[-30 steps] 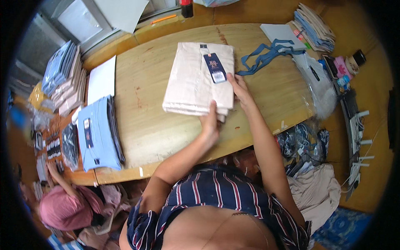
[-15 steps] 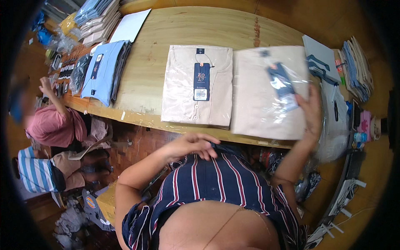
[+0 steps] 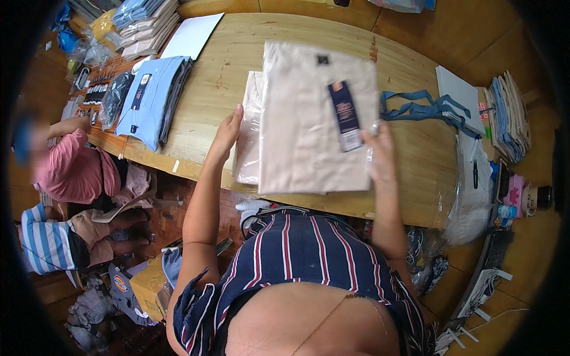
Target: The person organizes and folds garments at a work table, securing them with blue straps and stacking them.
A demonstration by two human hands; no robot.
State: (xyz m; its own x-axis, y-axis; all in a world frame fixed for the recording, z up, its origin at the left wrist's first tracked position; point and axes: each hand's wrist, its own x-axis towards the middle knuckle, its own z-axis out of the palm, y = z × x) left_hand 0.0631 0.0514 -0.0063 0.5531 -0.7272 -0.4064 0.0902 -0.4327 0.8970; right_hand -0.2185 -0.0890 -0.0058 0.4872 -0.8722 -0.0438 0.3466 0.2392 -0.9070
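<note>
A folded beige shirt in a clear plastic bag (image 3: pixel 303 124), with a dark hang tag on its front, is lifted over the table by my right hand (image 3: pixel 382 155), which grips its right edge. Under it, mostly covered, lies a second bagged beige shirt (image 3: pixel 249 142), its left side showing. My left hand (image 3: pixel 227 133) is upright beside the left edge of that lower shirt, fingers stretched out and holding nothing; whether it touches the plastic I cannot tell.
The wooden table (image 3: pixel 237 44) carries a pile of blue and dark folded shirts (image 3: pixel 154 98) at left and teal straps (image 3: pixel 424 108) at right. Stacked garments (image 3: pixel 507 115) stand far right. Another person in a pink top (image 3: pixel 80 166) is at the left.
My right hand has brought the right-hand bagged shirt leftward over the other one, uncovering the teal straps. My left hand has risen from my waist to the shirts' left side.
</note>
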